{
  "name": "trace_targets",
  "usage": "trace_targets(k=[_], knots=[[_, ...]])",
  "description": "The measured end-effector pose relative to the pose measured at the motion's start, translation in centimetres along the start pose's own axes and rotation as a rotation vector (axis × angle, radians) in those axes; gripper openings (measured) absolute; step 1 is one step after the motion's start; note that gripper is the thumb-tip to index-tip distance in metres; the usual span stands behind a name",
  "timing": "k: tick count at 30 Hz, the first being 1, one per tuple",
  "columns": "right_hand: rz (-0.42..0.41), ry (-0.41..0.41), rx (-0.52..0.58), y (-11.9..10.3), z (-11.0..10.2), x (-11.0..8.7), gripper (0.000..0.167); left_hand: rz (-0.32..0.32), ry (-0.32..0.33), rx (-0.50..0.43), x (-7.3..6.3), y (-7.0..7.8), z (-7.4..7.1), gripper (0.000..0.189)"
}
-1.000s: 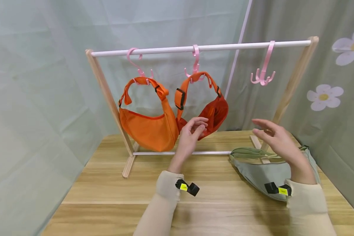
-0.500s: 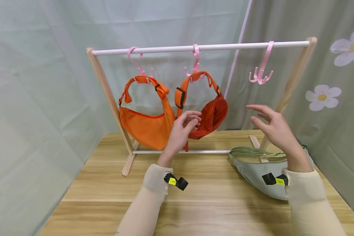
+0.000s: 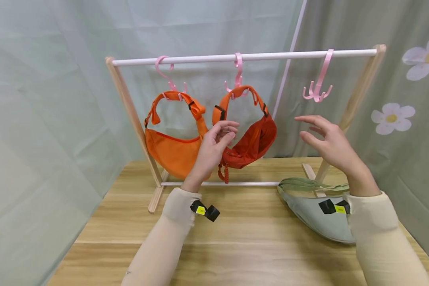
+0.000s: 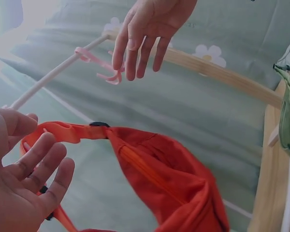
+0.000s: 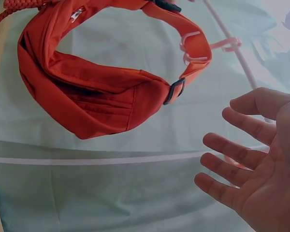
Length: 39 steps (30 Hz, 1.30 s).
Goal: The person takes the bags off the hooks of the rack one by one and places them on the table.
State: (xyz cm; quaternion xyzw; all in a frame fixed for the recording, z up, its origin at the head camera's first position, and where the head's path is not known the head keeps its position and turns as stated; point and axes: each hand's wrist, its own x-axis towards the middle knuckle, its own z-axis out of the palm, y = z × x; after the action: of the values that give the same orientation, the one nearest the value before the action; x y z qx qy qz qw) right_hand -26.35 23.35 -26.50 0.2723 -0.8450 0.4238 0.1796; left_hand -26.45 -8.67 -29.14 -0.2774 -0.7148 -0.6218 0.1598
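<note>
Above the wooden table (image 3: 236, 238), both empty, loose-fingered hands have risen; left hand (image 3: 214, 149) nears the red bag (image 3: 252, 145), right hand (image 3: 330, 145) beside it.

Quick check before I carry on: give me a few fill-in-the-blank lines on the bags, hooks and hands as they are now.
1. The number of bags hanging from the rail is ____.
2. The green bag lies on the ____.
3. The pink hook at the right end carries ____.
4. The left hand and the right hand hold nothing; the bag hanging between them is the ____ one.

Missing words: two; table; nothing; red
</note>
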Motion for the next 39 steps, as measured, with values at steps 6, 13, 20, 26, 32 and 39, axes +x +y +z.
trace_targets(k=[6, 13, 20, 26, 32, 39], knots=[[0.005, -0.013, -0.017, -0.8, -0.1, 1.4, 0.042, 0.040, 0.001, 0.033, 1.1, 0.8, -0.7, 0.026], [0.006, -0.019, -0.037, -1.4, 0.1, 2.3, 0.041, 0.032, 0.008, 0.037, 1.8, 1.1, -1.2, 0.026], [-0.020, -0.027, -0.082, -1.8, 0.5, 3.2, 0.039, 0.053, 0.018, 0.067, 2.4, 1.5, -1.7, 0.026], [-0.055, -0.029, -0.090, -2.6, 0.5, 4.1, 0.039, 0.060, 0.025, 0.097, 3.3, 2.8, -2.2, 0.026], [-0.070, -0.049, -0.086, -3.1, 0.7, 5.0, 0.040, 0.066, 0.039, 0.155, 4.6, 3.9, -2.4, 0.024], [-0.117, -0.053, -0.077, -3.7, 1.3, 6.3, 0.039, 0.103, 0.054, 0.189, 5.7, 4.6, -2.4, 0.025]])
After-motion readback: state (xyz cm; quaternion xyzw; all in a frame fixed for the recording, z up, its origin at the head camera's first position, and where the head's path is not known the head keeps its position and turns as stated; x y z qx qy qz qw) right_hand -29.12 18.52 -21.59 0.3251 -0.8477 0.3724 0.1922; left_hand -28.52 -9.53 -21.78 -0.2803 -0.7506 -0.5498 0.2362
